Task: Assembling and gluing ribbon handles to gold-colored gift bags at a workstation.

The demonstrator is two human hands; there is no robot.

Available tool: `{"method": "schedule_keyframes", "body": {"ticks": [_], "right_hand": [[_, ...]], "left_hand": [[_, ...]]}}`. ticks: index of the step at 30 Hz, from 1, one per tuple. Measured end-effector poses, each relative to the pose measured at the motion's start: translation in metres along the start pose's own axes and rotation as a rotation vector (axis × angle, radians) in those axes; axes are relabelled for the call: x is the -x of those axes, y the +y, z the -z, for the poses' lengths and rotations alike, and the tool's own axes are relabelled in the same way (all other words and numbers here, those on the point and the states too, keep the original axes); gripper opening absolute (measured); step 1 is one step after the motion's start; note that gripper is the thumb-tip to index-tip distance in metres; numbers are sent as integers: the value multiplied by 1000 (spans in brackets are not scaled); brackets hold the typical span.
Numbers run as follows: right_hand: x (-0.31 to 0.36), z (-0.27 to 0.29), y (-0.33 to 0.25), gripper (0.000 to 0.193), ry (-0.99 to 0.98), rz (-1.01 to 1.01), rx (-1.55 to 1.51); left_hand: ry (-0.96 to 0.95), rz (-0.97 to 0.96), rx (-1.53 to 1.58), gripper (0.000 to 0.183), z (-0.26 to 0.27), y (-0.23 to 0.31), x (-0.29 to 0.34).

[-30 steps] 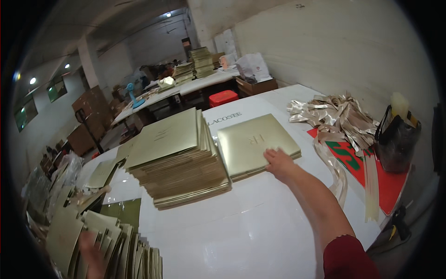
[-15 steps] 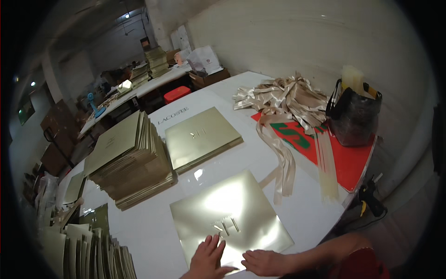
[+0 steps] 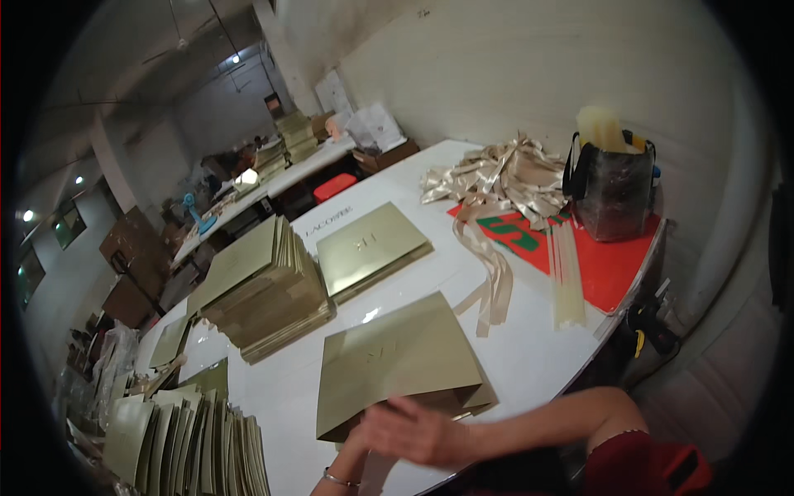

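Blurred and open-fingered, the right hand hovers at the near edge of the flat gold paper bag lying on the white table, with the left hand's wrist below it, grip unclear; the bag looks light, thin, glossy-slick and easily creased, best pinched at its folded near edge.

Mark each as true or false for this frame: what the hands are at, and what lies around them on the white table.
1. A flat gold paper bag lies nearest the hands. True.
2. The right hand grips a ribbon. False: it hovers blurred at the bag's near edge, holding nothing visible.
3. The ribbon pile sits on the table's far right part. True.
4. The dark container stands on a blue sheet. False: the sheet is red.
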State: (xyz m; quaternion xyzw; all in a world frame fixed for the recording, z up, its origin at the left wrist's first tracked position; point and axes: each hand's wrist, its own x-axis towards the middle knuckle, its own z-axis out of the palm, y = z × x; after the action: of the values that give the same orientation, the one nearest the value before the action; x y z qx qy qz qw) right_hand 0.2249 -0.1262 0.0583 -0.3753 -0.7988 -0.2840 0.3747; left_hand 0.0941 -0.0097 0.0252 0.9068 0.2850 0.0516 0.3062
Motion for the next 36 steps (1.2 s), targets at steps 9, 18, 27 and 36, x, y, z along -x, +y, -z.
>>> {"method": "schedule_keyframes", "body": {"ticks": [9, 18, 27, 36], "right_hand": [[21, 30, 105, 48, -322, -1306, -716], [-11, 110, 19, 39, -1157, -599, -42], [-24, 122, 49, 20, -280, -442, -713], [43, 75, 68, 15, 105, -1119, -1394]], "left_hand": [[-33, 390, 512, 48, 88, -58, 24], [-125, -68, -752, 33, 114, 41, 151], [459, -718, -305, 24, 130, 31, 155], [751, -821, -497, 19, 63, -105, 92]]}}
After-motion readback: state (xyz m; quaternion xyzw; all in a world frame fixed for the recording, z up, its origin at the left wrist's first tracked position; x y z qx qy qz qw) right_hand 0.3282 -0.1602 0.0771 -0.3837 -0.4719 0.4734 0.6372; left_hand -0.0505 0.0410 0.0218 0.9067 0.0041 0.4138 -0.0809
